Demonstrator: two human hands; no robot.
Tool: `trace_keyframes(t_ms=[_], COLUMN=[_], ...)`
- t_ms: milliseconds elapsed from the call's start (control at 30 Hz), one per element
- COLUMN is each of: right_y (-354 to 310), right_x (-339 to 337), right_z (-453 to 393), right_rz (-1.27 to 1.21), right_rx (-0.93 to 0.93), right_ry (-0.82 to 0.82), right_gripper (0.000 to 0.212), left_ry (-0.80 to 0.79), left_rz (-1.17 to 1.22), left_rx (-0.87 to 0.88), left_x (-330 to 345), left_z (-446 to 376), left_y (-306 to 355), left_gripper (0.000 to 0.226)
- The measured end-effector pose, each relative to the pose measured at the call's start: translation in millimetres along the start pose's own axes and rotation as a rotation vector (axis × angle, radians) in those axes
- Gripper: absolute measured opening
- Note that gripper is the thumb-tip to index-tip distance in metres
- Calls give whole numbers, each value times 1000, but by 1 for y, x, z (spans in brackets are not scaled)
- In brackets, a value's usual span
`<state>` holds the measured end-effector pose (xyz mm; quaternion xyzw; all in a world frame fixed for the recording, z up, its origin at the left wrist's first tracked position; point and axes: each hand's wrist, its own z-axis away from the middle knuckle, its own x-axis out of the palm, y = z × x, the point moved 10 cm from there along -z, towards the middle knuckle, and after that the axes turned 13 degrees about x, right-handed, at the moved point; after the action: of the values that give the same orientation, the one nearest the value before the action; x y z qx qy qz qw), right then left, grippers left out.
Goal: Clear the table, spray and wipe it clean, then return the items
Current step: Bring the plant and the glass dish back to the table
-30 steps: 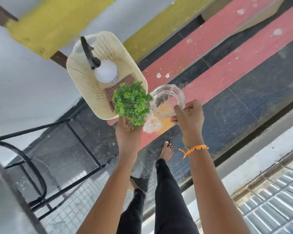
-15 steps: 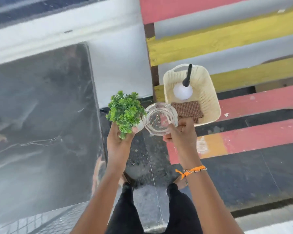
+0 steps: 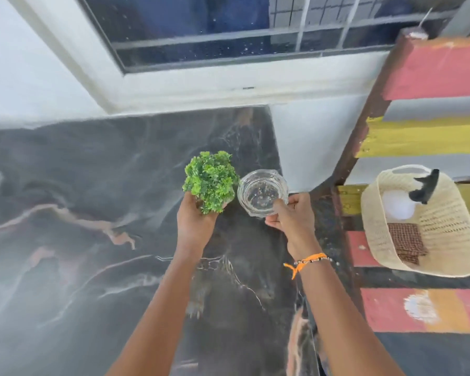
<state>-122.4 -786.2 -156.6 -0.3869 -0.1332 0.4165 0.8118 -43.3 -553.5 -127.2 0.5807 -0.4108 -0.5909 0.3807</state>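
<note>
A dark marble table (image 3: 79, 213) fills the left and middle of the head view. Above its right part, my left hand (image 3: 194, 225) grips a small potted plant (image 3: 210, 180) with bushy green leaves; its pot is hidden in my palm. Beside it, my right hand (image 3: 291, 218) pinches the near rim of a clear glass bowl (image 3: 262, 192), held just above the table's right edge. A cream woven basket (image 3: 445, 240) at the right holds a white spray bottle (image 3: 398, 203) with a black trigger and a brown checked cloth (image 3: 406, 245).
The basket rests on a bench of red, yellow and grey slats (image 3: 432, 137) right of the table. A white wall and a barred window (image 3: 201, 31) lie behind the table. Dark floor shows at bottom right.
I have turned from the bench toward the table. Both hands, still holding the plant and the glass bowl, have moved from beside the basket to over the table's right part.
</note>
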Motion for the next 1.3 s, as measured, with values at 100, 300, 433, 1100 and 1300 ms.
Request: trace_keyframes(t_ms=[100,300,433,1100,1300], right_y=[-26,-80,-100,-112,-112], right_x=[37,69,76,97,98], right_z=[-25,-75,-98,-137,-129], right_rz=[-16,-100,-112,-153,-158], right_rx=[-11,-34,-28,51,59], right_ry=[46,160,194,182,128], right_gripper=[24,30,30,18,11], left_ry=[-18,-68,-121,-162,-148], left_rz=[-13,-9,-76,-194,-156], left_rx=[2,28,46,224,216], left_x=[-6,20,42,74,77], left_z=[-50,-130,-167,-231,-230], left_y=[0,2,3,12,7], left_gripper=[43,44,47,39,43])
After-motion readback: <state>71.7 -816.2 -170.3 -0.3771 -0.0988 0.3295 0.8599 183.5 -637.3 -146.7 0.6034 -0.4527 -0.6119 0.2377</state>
